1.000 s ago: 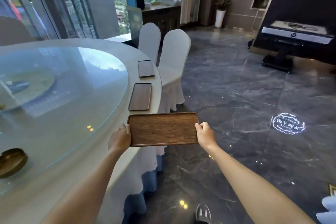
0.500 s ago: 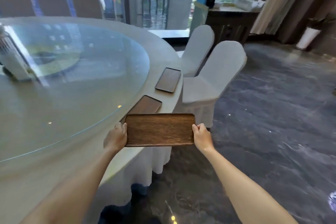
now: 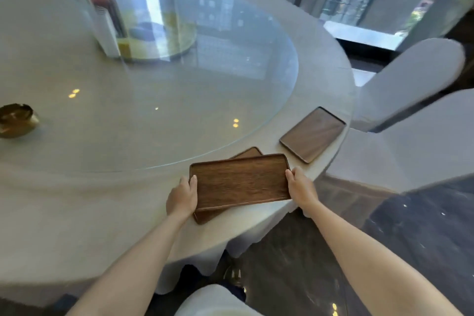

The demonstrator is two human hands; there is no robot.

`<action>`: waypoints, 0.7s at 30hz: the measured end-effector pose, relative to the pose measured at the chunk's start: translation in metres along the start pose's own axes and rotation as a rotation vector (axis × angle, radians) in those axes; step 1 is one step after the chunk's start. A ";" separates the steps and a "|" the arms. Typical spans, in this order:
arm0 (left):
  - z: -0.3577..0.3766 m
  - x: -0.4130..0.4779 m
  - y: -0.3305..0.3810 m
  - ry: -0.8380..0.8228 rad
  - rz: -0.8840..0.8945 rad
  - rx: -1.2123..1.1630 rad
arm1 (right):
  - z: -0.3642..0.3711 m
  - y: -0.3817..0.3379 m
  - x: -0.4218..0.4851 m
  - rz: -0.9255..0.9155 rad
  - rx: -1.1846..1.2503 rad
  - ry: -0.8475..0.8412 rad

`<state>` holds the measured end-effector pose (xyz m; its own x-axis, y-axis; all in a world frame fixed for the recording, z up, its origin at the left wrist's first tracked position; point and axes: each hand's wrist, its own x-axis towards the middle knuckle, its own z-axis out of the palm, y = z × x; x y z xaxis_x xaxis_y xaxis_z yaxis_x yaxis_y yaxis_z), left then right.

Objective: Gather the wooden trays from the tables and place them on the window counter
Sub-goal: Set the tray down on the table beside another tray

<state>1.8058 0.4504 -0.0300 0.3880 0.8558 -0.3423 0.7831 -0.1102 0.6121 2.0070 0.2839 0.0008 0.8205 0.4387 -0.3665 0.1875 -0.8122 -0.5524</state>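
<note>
head view, looking down over a round table (image 3: 77, 213) draped in pale cloth, filling the left and centre of the frame. held wooden tray (image 3: 239, 181) at centre, slightly low, gripped flat by its two short ends. left hand (image 3: 182, 197) clamped on the tray's left end, thumb on the rim, fingers curled beneath. right hand (image 3: 300, 187) closed on the right end in the same way, thumb on top. directly under the held one, a second tray (image 3: 205, 215) lying on the cloth, showing only a corner above and a strip below; cannot tell whether the two touch. up and right of these, a third tray (image 3: 313, 134) lying flat near the table edge, apart from the others. large glass turntable (image 3: 179, 110) covering the table's middle, with a blurred clear stand (image 3: 102, 13) at upper left. brass dish (image 3: 16, 120) on the glass at the left edge of the frame. two white-covered chairs (image 3: 410, 120) at right, beside the table. dark polished floor (image 3: 384, 226) at lower right, windows across the top right.
</note>
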 end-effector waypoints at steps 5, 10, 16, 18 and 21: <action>0.014 -0.003 -0.002 0.051 -0.127 0.015 | 0.000 -0.006 0.041 -0.122 -0.171 -0.155; 0.024 -0.014 -0.002 0.134 -0.204 0.027 | 0.007 -0.013 0.070 -0.207 -0.273 -0.255; 0.031 -0.023 -0.001 0.211 -0.263 0.048 | 0.008 -0.015 0.085 -0.336 -0.436 -0.316; 0.036 -0.027 -0.002 0.238 -0.288 0.052 | 0.008 -0.015 0.089 -0.400 -0.473 -0.341; 0.042 -0.029 -0.004 0.266 -0.307 0.057 | 0.009 -0.017 0.095 -0.465 -0.509 -0.370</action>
<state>1.8123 0.4047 -0.0525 -0.0009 0.9533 -0.3021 0.8716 0.1489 0.4671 2.0768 0.3431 -0.0310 0.3803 0.8038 -0.4574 0.7658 -0.5510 -0.3316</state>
